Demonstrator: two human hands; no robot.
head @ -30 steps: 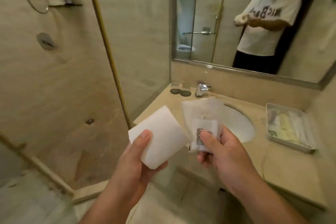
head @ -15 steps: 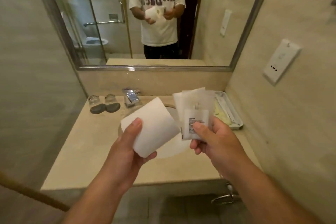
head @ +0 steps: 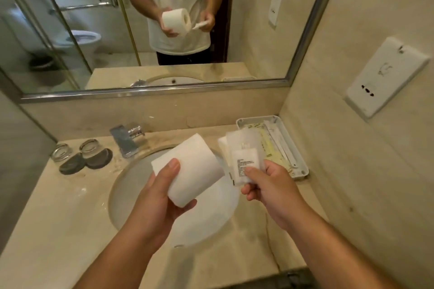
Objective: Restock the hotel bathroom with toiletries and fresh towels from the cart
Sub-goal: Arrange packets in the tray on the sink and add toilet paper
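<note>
My left hand grips a white toilet paper roll above the sink basin. Just to its right, my right hand pinches several thin translucent toiletry packets, thumb pressed on the front one with a printed label. Both hands hover over the beige vanity counter. A white amenity tray holding wrapped toiletries sits at the counter's back right corner, just beyond the packets.
Two upturned glasses on dark coasters stand at the back left, beside a chrome faucet. A wide mirror fills the wall behind. A white wall socket plate is on the right wall. A glass shower panel borders the left.
The view swung from the shower wall round to face the vanity and moved closer. Both hands kept their hold on the roll and packets, now over the basin.
</note>
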